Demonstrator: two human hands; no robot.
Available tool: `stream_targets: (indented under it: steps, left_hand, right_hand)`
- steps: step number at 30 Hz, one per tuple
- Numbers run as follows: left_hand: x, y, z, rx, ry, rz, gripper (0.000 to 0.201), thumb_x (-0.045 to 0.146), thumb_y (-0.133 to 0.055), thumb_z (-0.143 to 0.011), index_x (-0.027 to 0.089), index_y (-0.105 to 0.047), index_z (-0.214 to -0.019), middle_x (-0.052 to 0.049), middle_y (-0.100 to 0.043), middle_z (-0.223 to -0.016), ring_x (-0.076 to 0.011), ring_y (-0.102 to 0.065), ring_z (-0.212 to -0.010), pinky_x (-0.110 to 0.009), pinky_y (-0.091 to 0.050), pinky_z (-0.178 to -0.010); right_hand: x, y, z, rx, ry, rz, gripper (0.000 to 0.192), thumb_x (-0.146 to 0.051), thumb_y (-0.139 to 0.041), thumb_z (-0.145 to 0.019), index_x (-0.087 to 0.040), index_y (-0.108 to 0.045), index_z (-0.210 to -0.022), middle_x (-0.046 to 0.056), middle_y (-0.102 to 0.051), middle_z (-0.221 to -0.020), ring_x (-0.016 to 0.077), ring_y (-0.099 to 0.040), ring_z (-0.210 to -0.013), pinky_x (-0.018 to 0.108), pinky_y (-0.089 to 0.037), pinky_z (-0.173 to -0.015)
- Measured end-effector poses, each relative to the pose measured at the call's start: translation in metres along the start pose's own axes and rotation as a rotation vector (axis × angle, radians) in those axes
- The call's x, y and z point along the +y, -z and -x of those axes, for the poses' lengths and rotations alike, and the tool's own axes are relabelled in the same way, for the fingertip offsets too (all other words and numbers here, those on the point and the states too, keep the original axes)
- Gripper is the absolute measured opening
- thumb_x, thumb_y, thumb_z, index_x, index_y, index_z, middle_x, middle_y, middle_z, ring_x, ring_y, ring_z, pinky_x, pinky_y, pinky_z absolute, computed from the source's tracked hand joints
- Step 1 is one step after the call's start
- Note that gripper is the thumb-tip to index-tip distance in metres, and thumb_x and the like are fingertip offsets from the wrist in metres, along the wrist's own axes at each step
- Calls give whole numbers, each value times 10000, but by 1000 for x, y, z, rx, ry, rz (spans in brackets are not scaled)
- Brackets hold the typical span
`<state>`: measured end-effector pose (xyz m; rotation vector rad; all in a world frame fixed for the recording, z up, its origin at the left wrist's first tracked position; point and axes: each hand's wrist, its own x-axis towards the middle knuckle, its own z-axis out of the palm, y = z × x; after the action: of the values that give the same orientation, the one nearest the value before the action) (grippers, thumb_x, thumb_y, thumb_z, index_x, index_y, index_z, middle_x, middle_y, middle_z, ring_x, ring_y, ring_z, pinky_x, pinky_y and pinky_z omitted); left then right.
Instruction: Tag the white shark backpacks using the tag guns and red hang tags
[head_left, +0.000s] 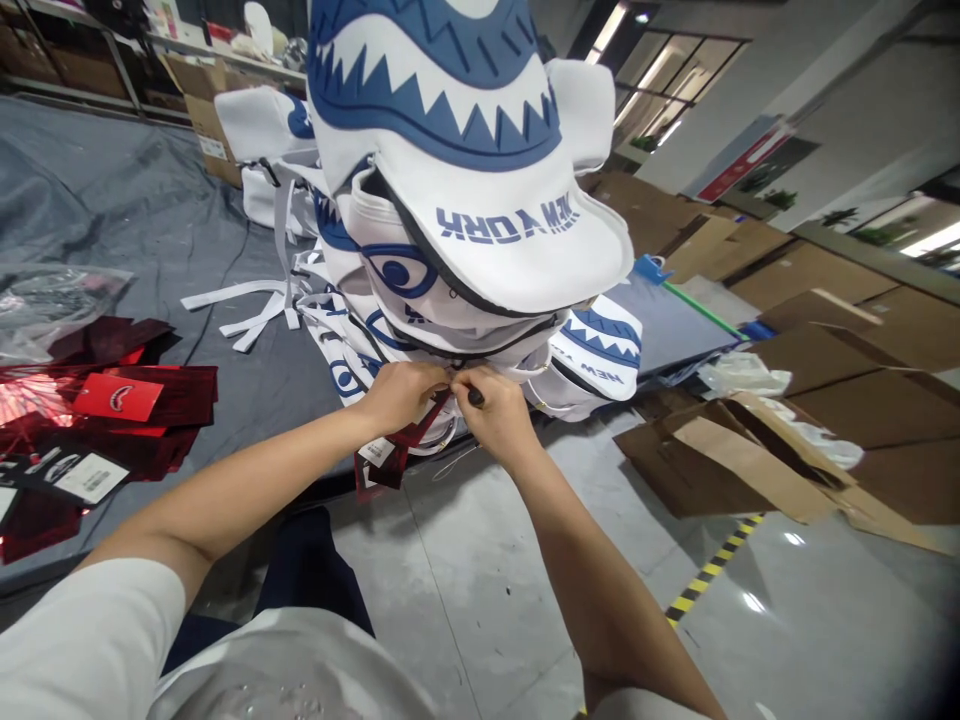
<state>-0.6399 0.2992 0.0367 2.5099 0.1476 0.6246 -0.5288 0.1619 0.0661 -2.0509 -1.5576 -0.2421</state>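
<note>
A white and blue backpack (442, 100) with a toothed mouth pattern and a "NEW YORK" flap (532, 240) lies on top of a stack of similar bags. At the stack's near side, my left hand (409, 393) is closed in a pinch, its fingertips almost meeting those of my right hand. Dark red hang tags (411, 432) with a white label dangle just under the left fingers. My right hand (491, 405) is curled closed, and the end of a small black object (475, 397) shows in it. What the fingertips grip is hidden.
Red tags in shiny packets (150, 400) lie on the grey cloth-covered table (247, 400) at left, beside a clear plastic bag (60, 300). White straps (247, 305) trail from the stack. Open cardboard boxes (720, 470) stand on the floor at right, near striped tape (712, 570).
</note>
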Motion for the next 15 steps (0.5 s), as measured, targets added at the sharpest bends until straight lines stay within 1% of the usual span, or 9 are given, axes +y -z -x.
stream_targets:
  steps: [2, 4, 6, 8, 10, 12, 14, 15]
  left_hand:
    - [2, 0, 0, 40, 58, -10, 154, 255, -496, -982, 232, -649, -978, -40, -728, -985, -222, -677, -914, -326, -498, -765]
    - [6, -1, 1, 52, 86, -4, 150, 288, -511, -977, 210, -632, -1018, -66, -728, -1021, -234, -678, -940, -334, -512, -779]
    - [9, 0, 2, 8, 50, 20, 191, 274, -504, -976, 210, -615, -1118, -61, -719, -1142, -223, -675, -1026, -320, -525, -823]
    - [8, 1, 1, -63, 0, 12, 246, 207, -469, -968, 225, -603, -1174, -30, -700, -1227, -208, -662, -1101, -311, -527, -837]
    - [6, 4, 0, -81, 0, -23, 256, 200, -425, -973, 219, -607, -1152, -28, -697, -1226, -218, -659, -1118, -320, -522, -788]
    - [5, 8, -1, -61, 20, -29, 251, 257, -389, -997, 189, -592, -1128, -62, -696, -1196, -242, -663, -1095, -330, -503, -730]
    - [5, 11, -2, -61, 17, 9, 278, 319, -373, -1018, 179, -561, -1170, -74, -676, -1235, -241, -656, -1106, -325, -485, -719]
    - [5, 13, -2, -98, 13, 29, 281, 305, -371, -1020, 181, -548, -1199, -70, -669, -1253, -236, -654, -1110, -322, -477, -719]
  right_hand:
    - [-1, 2, 0, -9, 11, -40, 199, -265, -436, -914, -232, -593, -795, 90, -686, -839, 224, -642, -810, 323, -442, -753]
    - [-1, 4, 1, 2, 23, -79, 190, -294, -448, -906, -247, -593, -792, 99, -698, -829, 232, -654, -801, 340, -455, -749]
    - [2, 5, 1, 37, 9, -92, 161, -328, -488, -882, -268, -600, -784, 109, -710, -816, 254, -665, -779, 372, -464, -730]
    - [9, 2, -1, 65, -21, -76, 128, -380, -534, -847, -299, -608, -782, 118, -722, -828, 286, -679, -789, 414, -470, -722]
    - [13, -2, -4, 71, -51, -71, 112, -426, -542, -814, -337, -600, -782, 116, -725, -834, 316, -681, -800, 457, -470, -723]
    - [13, -4, -6, 67, -101, -64, 102, -462, -536, -793, -373, -586, -787, 114, -720, -830, 338, -673, -803, 490, -467, -725]
    - [10, -5, -5, 74, -159, -38, 107, -496, -528, -787, -403, -581, -799, 119, -711, -825, 355, -661, -804, 512, -462, -718]
    - [9, -5, -4, 88, -181, -23, 115, -512, -520, -789, -415, -580, -804, 125, -703, -818, 361, -655, -800, 519, -460, -713]
